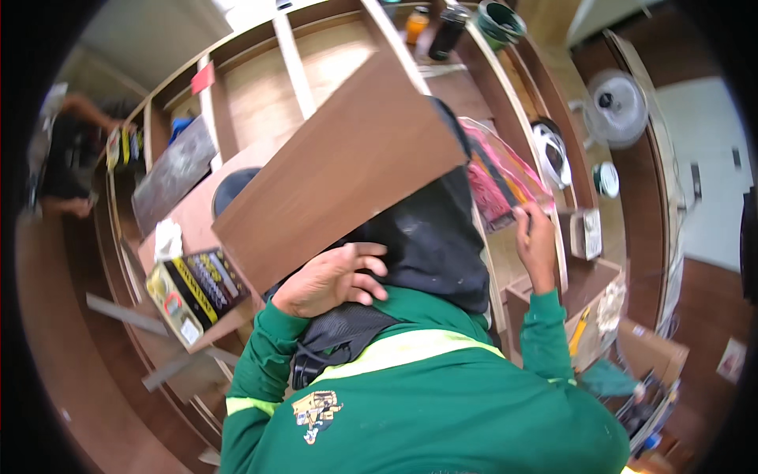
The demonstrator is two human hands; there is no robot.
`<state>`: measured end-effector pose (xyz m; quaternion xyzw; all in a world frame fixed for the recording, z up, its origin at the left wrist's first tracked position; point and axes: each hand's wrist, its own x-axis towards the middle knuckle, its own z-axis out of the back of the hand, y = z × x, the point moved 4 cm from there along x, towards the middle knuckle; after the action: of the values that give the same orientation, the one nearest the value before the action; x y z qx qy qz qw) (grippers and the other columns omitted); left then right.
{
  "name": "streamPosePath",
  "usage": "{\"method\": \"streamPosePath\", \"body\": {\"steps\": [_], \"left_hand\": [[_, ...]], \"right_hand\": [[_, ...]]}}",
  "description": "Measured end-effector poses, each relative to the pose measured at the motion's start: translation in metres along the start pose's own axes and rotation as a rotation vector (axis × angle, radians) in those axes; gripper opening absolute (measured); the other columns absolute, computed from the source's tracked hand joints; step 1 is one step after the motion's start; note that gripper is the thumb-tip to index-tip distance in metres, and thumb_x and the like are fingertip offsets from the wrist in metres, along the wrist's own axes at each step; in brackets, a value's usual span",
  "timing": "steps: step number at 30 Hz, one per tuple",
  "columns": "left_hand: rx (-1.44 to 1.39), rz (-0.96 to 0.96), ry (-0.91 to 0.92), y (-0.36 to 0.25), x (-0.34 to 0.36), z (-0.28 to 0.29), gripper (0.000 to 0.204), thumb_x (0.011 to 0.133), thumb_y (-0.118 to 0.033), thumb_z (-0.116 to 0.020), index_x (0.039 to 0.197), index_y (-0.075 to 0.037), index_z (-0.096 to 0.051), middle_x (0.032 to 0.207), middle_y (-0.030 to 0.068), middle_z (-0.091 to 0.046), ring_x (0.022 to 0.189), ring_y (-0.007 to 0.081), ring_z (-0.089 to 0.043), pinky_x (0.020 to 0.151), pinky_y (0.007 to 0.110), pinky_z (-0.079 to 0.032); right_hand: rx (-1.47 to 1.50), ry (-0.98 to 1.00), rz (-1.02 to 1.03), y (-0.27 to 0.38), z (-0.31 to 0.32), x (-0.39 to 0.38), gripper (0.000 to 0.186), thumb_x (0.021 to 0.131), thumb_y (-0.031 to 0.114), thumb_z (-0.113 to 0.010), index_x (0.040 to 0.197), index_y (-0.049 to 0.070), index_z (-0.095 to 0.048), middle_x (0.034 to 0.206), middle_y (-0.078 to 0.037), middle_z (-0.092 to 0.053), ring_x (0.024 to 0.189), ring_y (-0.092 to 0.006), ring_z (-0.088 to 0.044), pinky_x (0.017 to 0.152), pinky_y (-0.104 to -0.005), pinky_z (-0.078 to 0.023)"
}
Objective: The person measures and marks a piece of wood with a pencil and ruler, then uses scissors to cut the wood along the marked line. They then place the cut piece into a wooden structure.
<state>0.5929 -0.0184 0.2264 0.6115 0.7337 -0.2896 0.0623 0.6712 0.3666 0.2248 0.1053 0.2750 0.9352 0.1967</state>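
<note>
a long, flat rectangular panel of brown wood lies across the person's lap, over the black trousers, its long axis slanting from the near left to the far right. the left hand is the nearer one: it hovers just beside the panel's near long edge, toward its left end, so the panel lies straight ahead of it and stretches away to the right. that grip is open, fingers loosely spread and bent, palm turned inward, holding nothing; whether the wrist brushes the wood i cannot tell.

the right hand is apart from the panel, past its right end. it reaches forward to the near right corner of a pink-edged clear plastic pouch, which lies on the pale wooden frame with open compartments. its thumb and fingers are drawn close together at the pouch, but i cannot tell whether that grip is closed on the plastic or only touching it.

near the panel's left end sits a yellow-and-black printed rectangular container, with a crumpled white cloth or paper just behind it. farther left, a co-worker's bare hand shows, well apart from the panel.
</note>
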Motion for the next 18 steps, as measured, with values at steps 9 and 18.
{"method": "streamPosePath", "body": {"steps": [9,18], "left_hand": [[0.011,-0.052,-0.002,0.014,0.031,0.029,0.088,0.085,-0.050,-0.082,0.146,-0.002,-0.040,0.128,0.0109,-0.052,0.118,0.0313,-0.064,0.095,0.031,-0.057],[0.052,-0.407,0.025,0.010,0.037,0.033,0.096,0.087,-0.066,-0.066,0.154,-0.005,-0.035,0.141,0.0135,-0.051,0.127,0.0372,-0.060,0.101,0.042,-0.057]], "right_hand": [[0.075,0.349,-0.262,-0.157,0.015,-0.061,0.009,0.099,0.012,-0.061,0.096,0.003,-0.061,0.081,-0.017,-0.065,0.074,-0.0307,-0.067,0.067,-0.0406,-0.052],[0.637,0.425,-1.010,-0.349,-0.118,-0.187,0.010,0.104,0.020,-0.063,0.112,0.015,-0.060,0.080,-0.005,-0.065,0.059,-0.0135,-0.062,0.044,-0.0297,-0.047]]}}
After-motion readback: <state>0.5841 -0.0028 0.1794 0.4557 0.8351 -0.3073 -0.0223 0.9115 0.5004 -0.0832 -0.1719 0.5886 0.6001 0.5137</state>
